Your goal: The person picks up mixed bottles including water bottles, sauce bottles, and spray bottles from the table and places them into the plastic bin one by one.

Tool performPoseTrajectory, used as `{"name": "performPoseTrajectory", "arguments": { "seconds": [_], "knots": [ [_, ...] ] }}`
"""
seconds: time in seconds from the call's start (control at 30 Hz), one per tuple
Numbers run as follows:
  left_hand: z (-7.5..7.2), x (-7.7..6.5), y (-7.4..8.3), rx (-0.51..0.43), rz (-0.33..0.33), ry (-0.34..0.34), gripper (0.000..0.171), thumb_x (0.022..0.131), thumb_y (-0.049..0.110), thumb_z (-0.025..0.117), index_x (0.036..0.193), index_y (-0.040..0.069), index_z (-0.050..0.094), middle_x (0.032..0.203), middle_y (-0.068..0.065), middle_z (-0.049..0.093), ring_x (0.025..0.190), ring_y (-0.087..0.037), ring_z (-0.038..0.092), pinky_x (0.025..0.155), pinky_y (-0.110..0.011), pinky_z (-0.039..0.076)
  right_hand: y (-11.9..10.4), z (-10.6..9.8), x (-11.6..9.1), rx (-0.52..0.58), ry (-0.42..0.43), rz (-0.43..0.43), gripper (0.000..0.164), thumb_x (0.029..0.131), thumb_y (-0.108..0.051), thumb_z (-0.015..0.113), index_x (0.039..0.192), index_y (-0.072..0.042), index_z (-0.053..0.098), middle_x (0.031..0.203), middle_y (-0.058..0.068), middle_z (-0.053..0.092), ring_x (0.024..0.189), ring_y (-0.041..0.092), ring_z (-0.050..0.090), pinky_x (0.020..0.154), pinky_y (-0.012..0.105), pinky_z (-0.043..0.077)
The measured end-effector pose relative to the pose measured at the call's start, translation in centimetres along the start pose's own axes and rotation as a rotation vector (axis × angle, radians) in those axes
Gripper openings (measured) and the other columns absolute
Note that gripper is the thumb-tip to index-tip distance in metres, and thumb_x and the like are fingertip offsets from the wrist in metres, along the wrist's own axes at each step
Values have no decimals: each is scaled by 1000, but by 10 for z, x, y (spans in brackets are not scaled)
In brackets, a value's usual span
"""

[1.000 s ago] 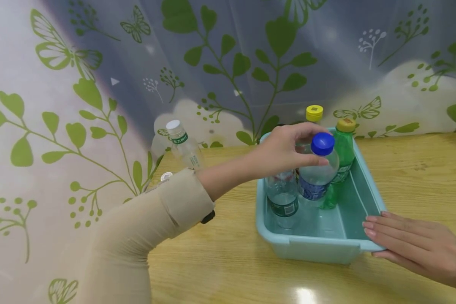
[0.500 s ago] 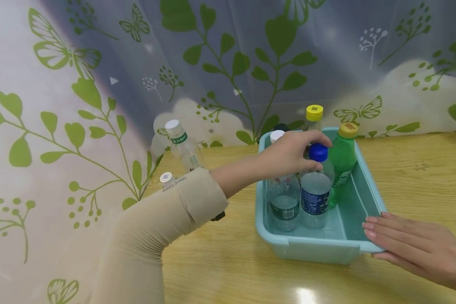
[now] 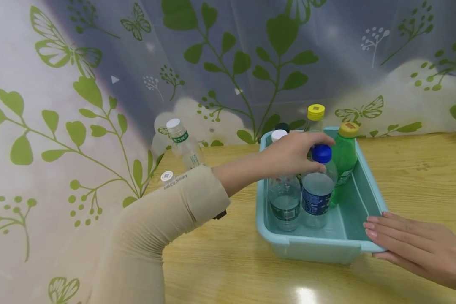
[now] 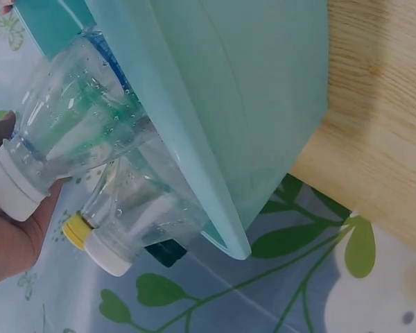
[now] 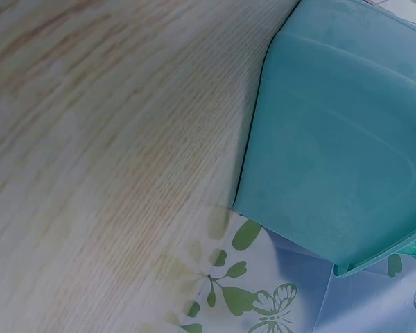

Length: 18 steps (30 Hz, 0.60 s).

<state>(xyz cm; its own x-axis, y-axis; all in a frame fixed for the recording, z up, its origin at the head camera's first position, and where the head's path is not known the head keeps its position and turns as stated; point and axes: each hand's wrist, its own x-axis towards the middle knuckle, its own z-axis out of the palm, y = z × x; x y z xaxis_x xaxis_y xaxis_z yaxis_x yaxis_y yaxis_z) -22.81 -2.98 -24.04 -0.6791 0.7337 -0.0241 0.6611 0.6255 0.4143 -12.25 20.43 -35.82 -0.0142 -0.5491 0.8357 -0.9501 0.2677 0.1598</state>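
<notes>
In the head view my left hand reaches into a light blue plastic tub and grips a clear plastic bottle by its blue cap and neck. That bottle stands upright beside a clear bottle with a green label and a green bottle with a yellow cap. In the left wrist view a white-capped bottle partly hides my left hand. My right hand rests with straight fingers on the tub's front right corner.
Behind my left hand, a yellow cap, a white cap and a black cap show. On the wooden table, left of the tub, stand a clear bottle and a smaller white cap. A patterned curtain hangs behind.
My left hand has lowered the blue-capped bottle upright beside the green-labelled one, with a slight shift to the right since. The right hand stays on the tub's corner.
</notes>
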Motion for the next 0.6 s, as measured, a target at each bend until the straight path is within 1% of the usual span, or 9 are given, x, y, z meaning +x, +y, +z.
{"name": "performPoseTrajectory", "arguments": {
  "seconds": [0.13,0.23,0.3,0.37,0.5,0.6],
  "knots": [
    [-1,-1,0,-16,-6,-19,58,87,29,70,139,17,47,132,5,56,109,-3,58,85,-13,44,-1,0,1,8,4,4,36,97,-29,54,110,0,70,108,10,70,123,9,51,106,19,35],
    [-3,-4,-1,-35,-23,-33,62,85,32,71,141,18,45,133,5,56,110,-4,59,85,-13,45,-2,1,2,17,16,5,35,96,-29,55,109,0,71,106,10,70,122,9,52,105,19,35],
    [-7,-8,-1,-39,-41,-36,68,85,35,71,144,20,41,134,4,55,112,-6,59,87,-15,46,-2,2,3,18,25,1,35,96,-29,55,109,0,71,106,11,71,122,9,52,105,19,36],
    [-12,-13,-2,-54,-55,-34,76,84,38,71,148,22,34,136,3,54,117,-9,57,90,-18,46,-2,2,4,17,30,0,35,96,-29,56,109,0,71,106,11,71,122,9,53,104,19,36],
    [-26,-25,-4,-138,-80,-4,89,82,40,73,152,28,19,141,4,50,123,-11,52,95,-22,46,-1,2,4,17,31,-6,35,96,-29,56,109,0,71,106,10,71,121,9,53,104,19,36],
    [-35,-33,-5,-198,-96,28,92,80,41,74,151,35,16,143,8,47,125,-9,51,97,-25,45,0,3,2,19,43,-9,34,95,-28,57,107,1,71,102,11,72,120,11,55,104,20,37]
  ]
}}
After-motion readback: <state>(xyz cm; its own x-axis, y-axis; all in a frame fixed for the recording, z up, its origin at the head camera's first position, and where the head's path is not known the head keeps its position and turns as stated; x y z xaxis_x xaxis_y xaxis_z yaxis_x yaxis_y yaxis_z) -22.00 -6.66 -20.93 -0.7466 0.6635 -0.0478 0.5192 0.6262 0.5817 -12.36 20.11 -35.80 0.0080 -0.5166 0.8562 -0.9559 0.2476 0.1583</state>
